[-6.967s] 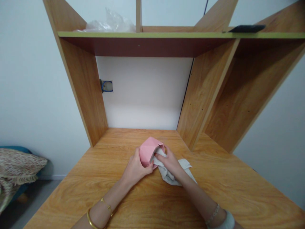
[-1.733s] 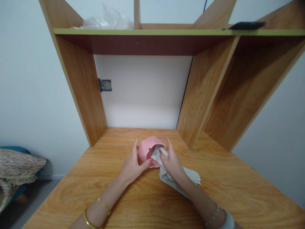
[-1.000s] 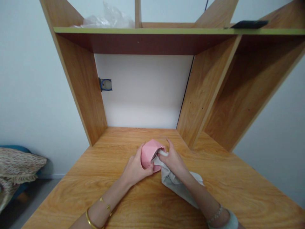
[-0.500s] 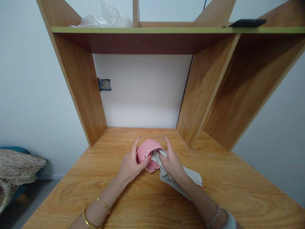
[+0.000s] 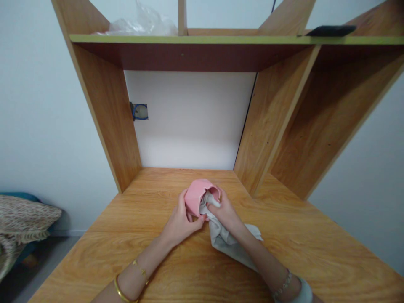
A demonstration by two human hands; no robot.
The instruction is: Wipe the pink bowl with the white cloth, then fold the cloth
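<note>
A small pink cup (image 5: 195, 196) is held tilted just above the wooden desk (image 5: 94, 252), its mouth turned to the right. My left hand (image 5: 180, 222) is wrapped round its lower side. A grey-white cloth (image 5: 227, 244) is pushed into the cup's mouth by my right hand (image 5: 224, 213), whose fingers are closed on the cloth. The rest of the cloth trails on the desk under my right forearm.
The desk sits in a wooden shelf unit with upright panels left (image 5: 110, 126) and right (image 5: 268, 126). On the top shelf lie a clear plastic bag (image 5: 142, 25) and a flat dark object (image 5: 330, 30). A patterned fabric (image 5: 22, 219) lies at far left, beyond the desk.
Over the last seconds the cup has been turned in my left hand while the cloth rubs inside it. My left fingers, spread half a second ago, have closed round the cup again.
</note>
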